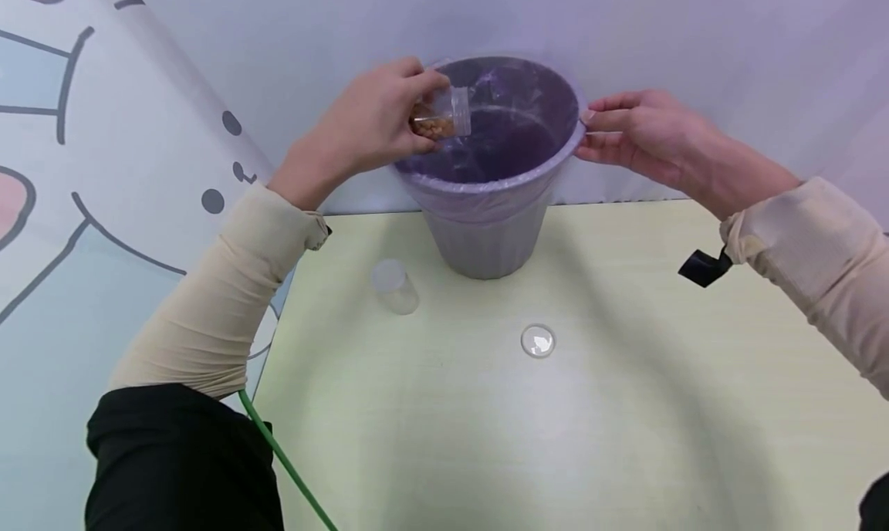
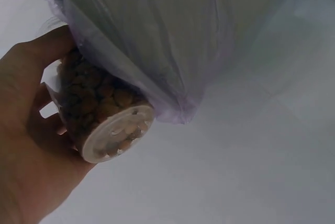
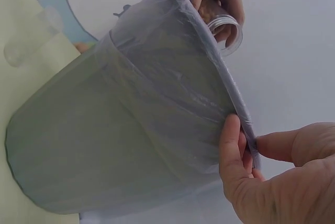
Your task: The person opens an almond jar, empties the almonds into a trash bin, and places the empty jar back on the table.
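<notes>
My left hand (image 1: 378,114) grips a clear plastic jar (image 1: 435,123) partly filled with small brown pieces. The jar lies tilted on its side, its uncapped mouth facing over the opening of a grey trash bin (image 1: 486,241). In the left wrist view, brown pieces sit behind the jar's round base (image 2: 119,134). A thin purple bag (image 3: 157,88) lines the bin and folds over its rim. With thumb and fingers, my right hand (image 1: 649,137) pinches the bin's rim at the right side. The bin stands upright on the table.
On the pale yellow table (image 1: 625,438) a translucent empty-looking jar (image 1: 394,288) stands left of the bin. A round clear lid (image 1: 538,340) lies in front. A green cord (image 1: 288,465) runs along the left edge. A white wall covering (image 1: 694,37) rises behind.
</notes>
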`<state>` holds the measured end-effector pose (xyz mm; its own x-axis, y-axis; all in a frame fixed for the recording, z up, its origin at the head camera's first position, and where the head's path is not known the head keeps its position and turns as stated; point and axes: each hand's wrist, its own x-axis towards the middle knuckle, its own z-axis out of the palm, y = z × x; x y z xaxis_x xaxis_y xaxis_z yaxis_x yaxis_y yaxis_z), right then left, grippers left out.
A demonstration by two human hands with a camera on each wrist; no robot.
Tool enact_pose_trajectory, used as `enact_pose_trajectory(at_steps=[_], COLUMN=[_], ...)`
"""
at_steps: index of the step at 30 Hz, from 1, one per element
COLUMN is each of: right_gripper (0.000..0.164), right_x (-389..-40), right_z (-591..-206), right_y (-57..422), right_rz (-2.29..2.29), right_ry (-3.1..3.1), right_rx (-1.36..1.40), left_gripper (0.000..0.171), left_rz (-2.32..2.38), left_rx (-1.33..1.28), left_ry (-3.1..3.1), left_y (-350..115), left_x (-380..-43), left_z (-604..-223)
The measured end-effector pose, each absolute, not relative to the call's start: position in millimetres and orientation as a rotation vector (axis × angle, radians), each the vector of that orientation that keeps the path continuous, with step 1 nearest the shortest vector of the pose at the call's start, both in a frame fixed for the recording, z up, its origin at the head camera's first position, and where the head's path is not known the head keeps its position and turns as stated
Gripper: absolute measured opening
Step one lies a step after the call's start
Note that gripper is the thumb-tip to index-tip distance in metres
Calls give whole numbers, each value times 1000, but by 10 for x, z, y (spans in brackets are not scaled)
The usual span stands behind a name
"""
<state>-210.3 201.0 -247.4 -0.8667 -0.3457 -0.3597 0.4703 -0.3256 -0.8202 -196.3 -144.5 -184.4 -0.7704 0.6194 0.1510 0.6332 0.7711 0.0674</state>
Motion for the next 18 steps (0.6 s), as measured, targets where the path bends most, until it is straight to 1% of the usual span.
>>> enact_pose_trajectory(at_steps=[18], right_gripper=[21], right_x=[-2078], right_z=[-2486], right_y=[1979], right_rz=[-2212], right_ry=[1449], right_rx=[142], left_gripper=[71], left_rz=[-105], left_rx=[-1002], left_ry=[-2862], left_y=[-1437], left_x=[-1994], left_z=[-1920])
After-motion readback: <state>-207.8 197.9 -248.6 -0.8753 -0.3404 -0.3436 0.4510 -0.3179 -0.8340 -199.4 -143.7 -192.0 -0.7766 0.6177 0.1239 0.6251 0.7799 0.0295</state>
